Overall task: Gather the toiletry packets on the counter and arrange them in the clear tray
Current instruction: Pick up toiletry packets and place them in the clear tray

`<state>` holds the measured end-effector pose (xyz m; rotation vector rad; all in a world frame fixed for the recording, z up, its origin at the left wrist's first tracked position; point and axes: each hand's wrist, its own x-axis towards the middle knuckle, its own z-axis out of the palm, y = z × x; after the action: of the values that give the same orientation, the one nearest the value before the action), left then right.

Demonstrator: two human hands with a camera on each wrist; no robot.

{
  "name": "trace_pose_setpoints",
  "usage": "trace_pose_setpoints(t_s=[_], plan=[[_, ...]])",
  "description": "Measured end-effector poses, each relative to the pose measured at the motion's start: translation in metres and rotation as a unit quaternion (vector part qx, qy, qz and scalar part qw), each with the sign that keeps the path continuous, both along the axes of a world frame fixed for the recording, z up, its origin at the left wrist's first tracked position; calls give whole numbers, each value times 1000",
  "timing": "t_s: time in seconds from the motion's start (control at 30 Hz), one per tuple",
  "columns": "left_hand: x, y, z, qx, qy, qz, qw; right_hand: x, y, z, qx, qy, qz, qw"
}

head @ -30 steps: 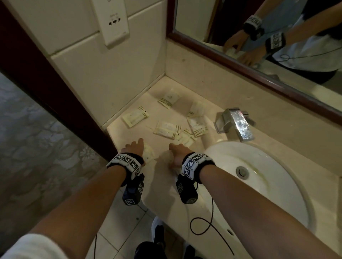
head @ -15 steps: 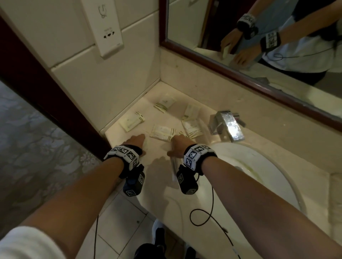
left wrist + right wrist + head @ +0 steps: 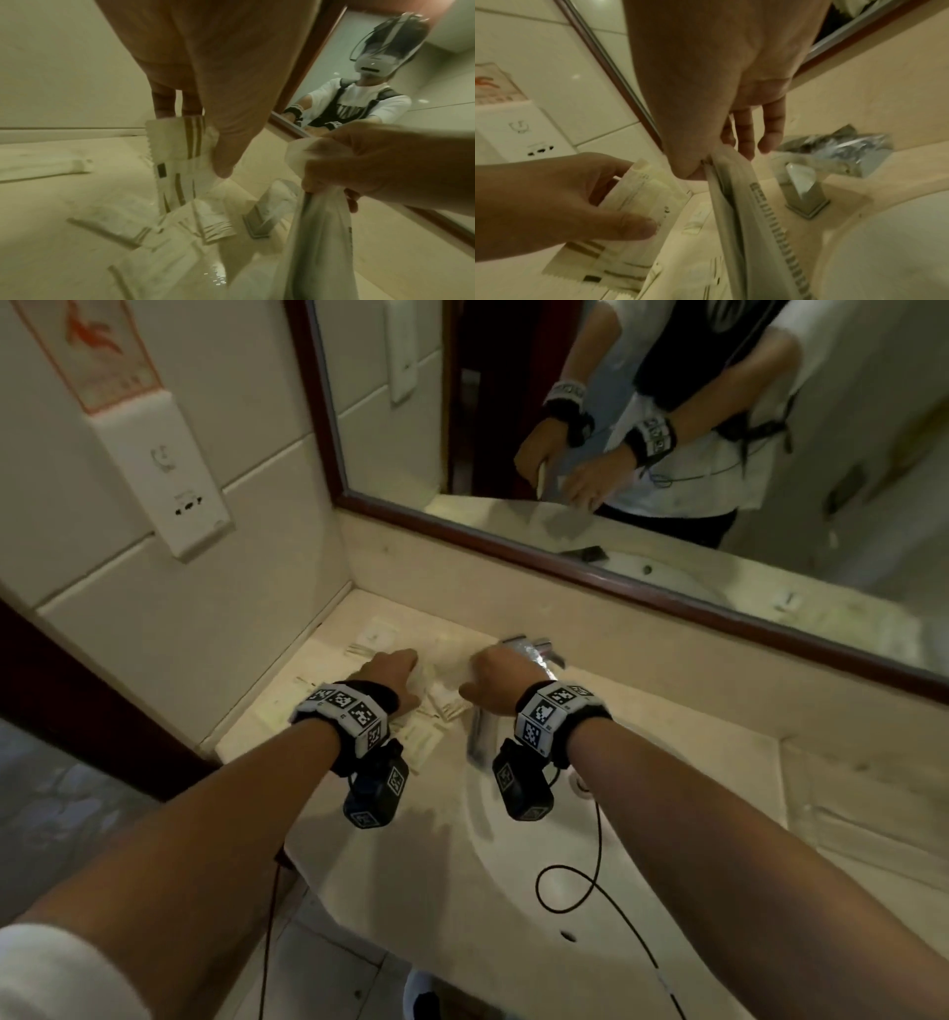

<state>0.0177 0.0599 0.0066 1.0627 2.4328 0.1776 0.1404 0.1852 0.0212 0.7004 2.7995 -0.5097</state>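
Note:
My left hand pinches a white packet with gold stripes between thumb and fingers, lifted just off the counter; the same packet shows in the right wrist view. Beside it, my right hand grips the clear tray by its top edge. The tray hangs edge-on, with printed lettering down one side. Several more striped packets lie scattered on the beige counter under and around both hands, one near the back corner.
A chrome faucet stands just right of my right hand, with the white sink basin below it. The framed mirror runs along the back. A wall socket panel sits on the tiled wall at left. The counter's front edge is near my forearms.
Both hands have moved from the counter's front toward the back, over the scattered packets. The right hand has carried the clear tray along. The left hand now holds a striped packet.

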Motion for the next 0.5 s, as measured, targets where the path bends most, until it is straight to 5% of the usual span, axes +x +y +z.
trace_pose_setpoints(t_s=[0.3, 0.5], plan=[[83, 83, 39, 81, -22, -134, 987, 106, 48, 33, -10, 68, -162, 984], [148, 126, 47, 57, 14, -217, 974, 196, 72, 46, -14, 91, -243, 966]])
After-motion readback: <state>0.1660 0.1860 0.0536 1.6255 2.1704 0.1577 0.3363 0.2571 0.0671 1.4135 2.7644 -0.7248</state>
